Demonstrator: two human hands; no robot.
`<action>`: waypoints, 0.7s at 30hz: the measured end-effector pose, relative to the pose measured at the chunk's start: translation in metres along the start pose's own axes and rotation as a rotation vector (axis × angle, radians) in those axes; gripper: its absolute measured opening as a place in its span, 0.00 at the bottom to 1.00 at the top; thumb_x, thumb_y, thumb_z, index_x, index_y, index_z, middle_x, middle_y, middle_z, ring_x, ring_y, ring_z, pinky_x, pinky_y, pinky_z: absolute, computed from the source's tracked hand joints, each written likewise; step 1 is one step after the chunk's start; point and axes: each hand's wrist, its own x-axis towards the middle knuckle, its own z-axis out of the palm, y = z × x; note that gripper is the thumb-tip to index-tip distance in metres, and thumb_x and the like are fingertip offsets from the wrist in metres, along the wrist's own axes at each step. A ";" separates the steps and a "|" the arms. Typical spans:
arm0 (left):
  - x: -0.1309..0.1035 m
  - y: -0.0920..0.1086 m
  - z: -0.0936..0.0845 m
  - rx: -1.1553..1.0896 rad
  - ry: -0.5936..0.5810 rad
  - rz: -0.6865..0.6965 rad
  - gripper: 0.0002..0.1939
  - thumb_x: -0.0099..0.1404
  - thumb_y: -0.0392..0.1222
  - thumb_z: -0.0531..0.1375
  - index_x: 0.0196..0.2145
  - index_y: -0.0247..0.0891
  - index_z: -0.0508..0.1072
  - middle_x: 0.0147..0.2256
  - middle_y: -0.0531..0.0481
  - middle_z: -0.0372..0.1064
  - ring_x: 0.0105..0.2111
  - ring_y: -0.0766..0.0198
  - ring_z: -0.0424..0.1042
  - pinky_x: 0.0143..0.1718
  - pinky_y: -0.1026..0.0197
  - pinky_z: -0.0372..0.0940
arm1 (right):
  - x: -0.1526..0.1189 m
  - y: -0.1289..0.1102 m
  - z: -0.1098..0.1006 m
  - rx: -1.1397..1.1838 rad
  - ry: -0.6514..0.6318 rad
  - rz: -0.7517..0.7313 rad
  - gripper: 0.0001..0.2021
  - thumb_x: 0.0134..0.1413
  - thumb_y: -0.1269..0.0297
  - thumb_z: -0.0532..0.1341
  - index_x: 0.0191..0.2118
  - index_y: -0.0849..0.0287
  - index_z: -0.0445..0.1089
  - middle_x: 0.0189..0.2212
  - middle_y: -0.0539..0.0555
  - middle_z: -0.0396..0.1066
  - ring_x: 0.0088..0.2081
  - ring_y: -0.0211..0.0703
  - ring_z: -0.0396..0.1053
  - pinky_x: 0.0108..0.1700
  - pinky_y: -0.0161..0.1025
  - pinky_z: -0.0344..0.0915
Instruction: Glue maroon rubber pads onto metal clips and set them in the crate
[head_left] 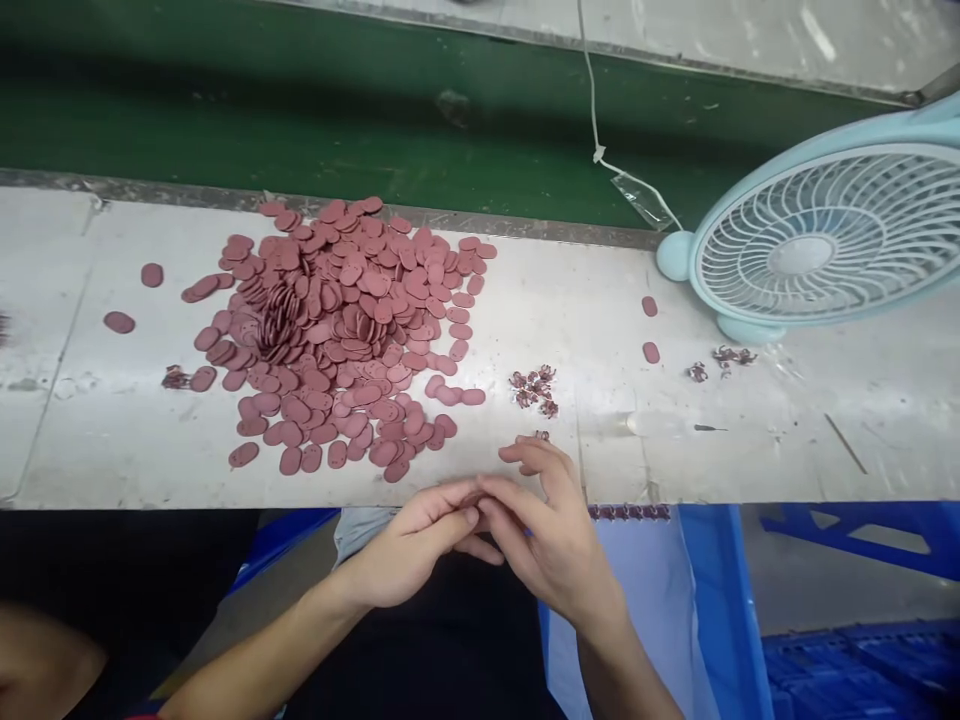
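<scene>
Left hand (409, 550) and right hand (551, 530) meet fingertip to fingertip, grip pinching one barely visible small disc, judged light, thin, best edge-held; pile of discs (337, 330) at 11 o'clock on the counter (750, 450).

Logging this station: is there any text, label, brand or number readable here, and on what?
None readable. The fan shows no brand or label. The red oval pieces may bear small marks, too blurred to read. Nothing legible on the bench or between the left hand and right hand.
</scene>
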 end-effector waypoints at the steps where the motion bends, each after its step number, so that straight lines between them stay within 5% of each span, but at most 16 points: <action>1: -0.001 0.001 -0.001 0.005 -0.002 -0.005 0.18 0.75 0.39 0.56 0.59 0.43 0.75 0.53 0.42 0.77 0.48 0.57 0.78 0.49 0.54 0.75 | 0.001 0.001 0.000 0.051 -0.013 0.028 0.15 0.61 0.77 0.62 0.51 0.54 0.74 0.53 0.59 0.65 0.61 0.54 0.60 0.61 0.55 0.65; 6: -0.002 0.008 -0.009 -0.053 -0.064 0.011 0.25 0.69 0.42 0.63 0.63 0.43 0.70 0.58 0.37 0.72 0.56 0.48 0.73 0.42 0.57 0.78 | -0.002 0.000 -0.008 0.556 -0.069 0.326 0.06 0.64 0.70 0.62 0.41 0.51 0.76 0.47 0.55 0.68 0.58 0.50 0.65 0.63 0.53 0.63; 11: 0.006 0.004 -0.011 -0.145 -0.013 -0.038 0.13 0.63 0.39 0.69 0.45 0.38 0.75 0.41 0.44 0.80 0.40 0.61 0.80 0.34 0.66 0.77 | -0.003 -0.003 -0.009 0.657 -0.117 0.460 0.05 0.64 0.66 0.63 0.37 0.52 0.77 0.44 0.55 0.69 0.57 0.50 0.66 0.63 0.53 0.61; 15: 0.011 -0.001 -0.009 -0.218 0.000 -0.071 0.14 0.59 0.37 0.72 0.36 0.38 0.70 0.34 0.48 0.79 0.35 0.63 0.81 0.32 0.68 0.76 | -0.007 0.001 -0.004 0.721 -0.096 0.490 0.04 0.62 0.66 0.65 0.38 0.52 0.79 0.46 0.55 0.68 0.56 0.50 0.66 0.61 0.51 0.63; 17: 0.011 0.000 -0.010 -0.233 0.024 -0.072 0.13 0.60 0.39 0.72 0.36 0.37 0.71 0.36 0.46 0.81 0.36 0.60 0.82 0.32 0.68 0.76 | -0.010 0.016 -0.005 0.995 -0.005 0.528 0.06 0.61 0.62 0.66 0.43 0.52 0.78 0.45 0.54 0.69 0.49 0.46 0.70 0.53 0.45 0.69; 21: 0.008 0.003 -0.016 -0.237 0.119 -0.058 0.10 0.66 0.41 0.67 0.44 0.37 0.77 0.46 0.41 0.81 0.39 0.59 0.83 0.33 0.68 0.76 | -0.013 0.078 -0.019 2.048 0.260 0.457 0.25 0.60 0.47 0.63 0.58 0.55 0.67 0.40 0.51 0.68 0.30 0.34 0.66 0.26 0.30 0.69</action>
